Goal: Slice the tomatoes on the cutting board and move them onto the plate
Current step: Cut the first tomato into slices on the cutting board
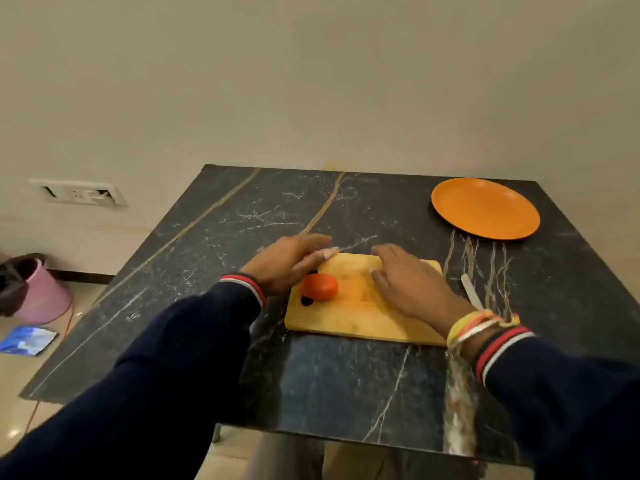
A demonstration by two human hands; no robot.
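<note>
One tomato sits whole at the left end of the board, its far edge hidden under the left hand. That hand is blurred, its fingers stretched out and holding nothing. The right hand lies flat and empty over the board's middle; whether it touches the wood is unclear. A pale strip beside the board is half hidden by the wrist. The plate stands well apart at the counter's far right corner.
</note>
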